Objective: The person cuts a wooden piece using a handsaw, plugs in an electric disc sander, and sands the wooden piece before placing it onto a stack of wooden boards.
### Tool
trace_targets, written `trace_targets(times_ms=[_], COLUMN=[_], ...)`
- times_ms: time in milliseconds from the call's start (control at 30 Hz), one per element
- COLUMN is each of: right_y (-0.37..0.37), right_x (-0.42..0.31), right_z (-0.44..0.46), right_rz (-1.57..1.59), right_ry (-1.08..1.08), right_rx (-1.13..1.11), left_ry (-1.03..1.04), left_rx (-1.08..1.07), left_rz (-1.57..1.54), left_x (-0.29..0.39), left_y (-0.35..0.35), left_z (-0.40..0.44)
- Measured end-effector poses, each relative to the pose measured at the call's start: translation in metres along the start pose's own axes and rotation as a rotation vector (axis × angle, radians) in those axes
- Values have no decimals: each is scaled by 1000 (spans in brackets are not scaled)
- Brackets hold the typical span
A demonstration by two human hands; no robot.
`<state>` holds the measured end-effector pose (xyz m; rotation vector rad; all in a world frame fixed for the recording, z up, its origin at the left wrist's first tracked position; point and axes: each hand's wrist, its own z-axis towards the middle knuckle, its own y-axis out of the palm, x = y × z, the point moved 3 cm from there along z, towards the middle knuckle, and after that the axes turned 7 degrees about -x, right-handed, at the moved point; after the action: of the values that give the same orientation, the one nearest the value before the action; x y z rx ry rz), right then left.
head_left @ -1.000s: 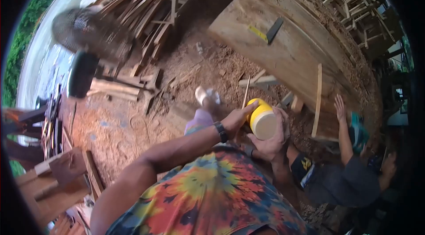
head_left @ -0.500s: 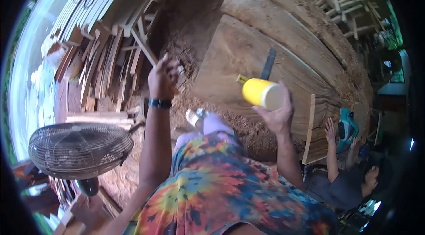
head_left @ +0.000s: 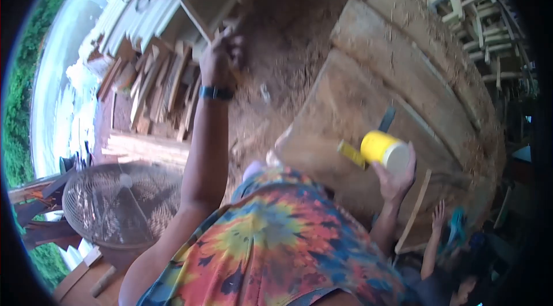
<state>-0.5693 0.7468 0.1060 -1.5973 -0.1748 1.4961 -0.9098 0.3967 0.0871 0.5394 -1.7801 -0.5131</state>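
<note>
Over the last second we have swung our left hand (head_left: 222, 55) away from the yellow container (head_left: 377, 147), toward eleven o'clock, while our right hand (head_left: 396, 182) has carried the container toward three.

The right hand (head_left: 396, 184) holds a yellow container (head_left: 377, 146); the left hand (head_left: 219, 63) is near stacked boards (head_left: 151, 84).
</note>
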Motion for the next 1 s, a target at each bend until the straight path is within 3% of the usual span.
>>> trace_targets(times_ms=[100, 200, 267, 333, 400, 467, 567, 667, 700, 800, 933, 1000], right_y=[25, 44, 52, 62, 73, 80, 79, 85, 89, 95, 113, 124], right_x=[7, 7, 0, 1, 5, 4, -8, -11, -14, -39, -54, -68], right_z=[28, 53, 63, 67, 68, 69, 78, 80, 81, 90, 98, 119], right_rz=[144, 182, 30, 52, 176, -49, -75, -16, 45, -99, -202, -275], right_ry=[34, 33, 54, 82, 139, 52, 148, 286, 350, 444, 568, 532], right_rx=[47, 42, -20, -47, -34, -62, -73, -43, -26, 24, 108, 127], left_ry=[39, 64, 65, -80, -100, -114, -98, -132, -230, -237, -159, -70], left_rx=[-35, 150, 119, 110, 92, 80, 27, -28, -57, -154, -287, -275], left_rz=[174, 400, 482, 603, 638, 675, 736, 839, 812, 714, 652, 680], left_x=[-1, -6, -4, -1, 0, 4, -9, -11, -9, -13, 40, 85], left_y=[-11, -15, -20, -12, -10, -13, -44, -29, -18, -15, -6, -17], left_z=[40, 63, 80, 82, 95, 115, 166, 199, 208, 256, 289, 300])
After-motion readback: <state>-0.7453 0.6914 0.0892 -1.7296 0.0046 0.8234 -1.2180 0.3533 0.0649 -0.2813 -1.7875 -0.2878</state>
